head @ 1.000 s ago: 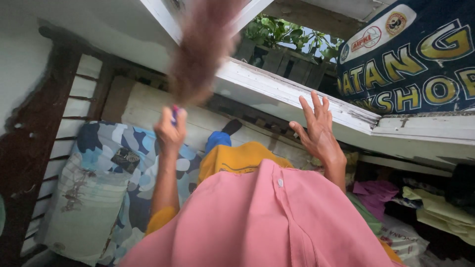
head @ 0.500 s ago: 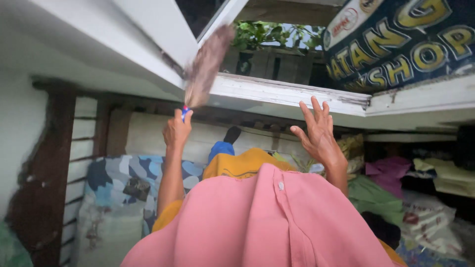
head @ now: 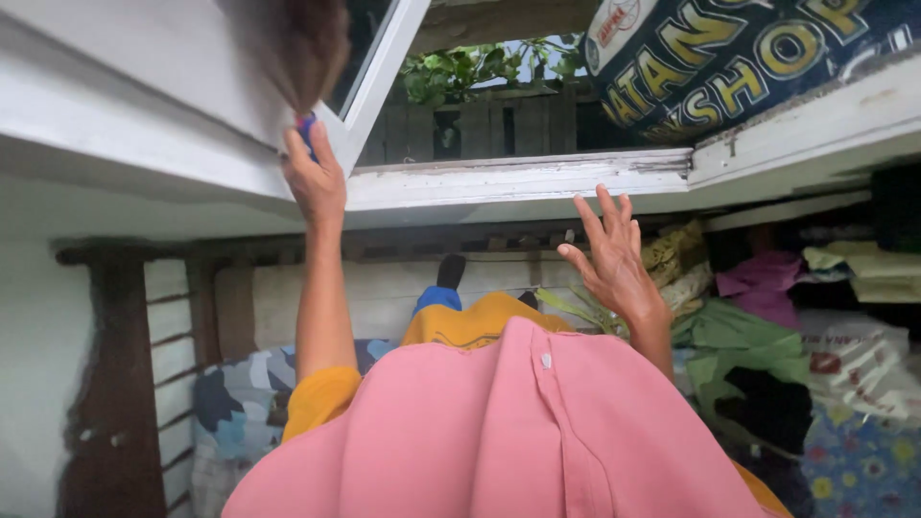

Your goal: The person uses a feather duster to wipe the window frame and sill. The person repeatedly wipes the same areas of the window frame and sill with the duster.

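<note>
My left hand (head: 312, 176) is raised high and closed around the blue handle of a brown feather duster (head: 305, 43). The blurred duster head lies against the white frame of the open window sash (head: 379, 72). My right hand (head: 614, 259) is held up with fingers spread, holding nothing, just below the white window sill (head: 518, 177). A pink cloth (head: 508, 432) and my yellow sleeve fill the bottom of the view.
A dark blue banner with yellow letters (head: 729, 48) hangs at the upper right. Green plants and a wooden fence show outside the window. A camouflage-patterned pillow (head: 240, 412) lies at the lower left. Piled clothes and bags (head: 787, 336) fill the right.
My left hand has risen and moved left, carrying the duster from the sill up to the open sash frame. My right hand has stayed about where it was.
</note>
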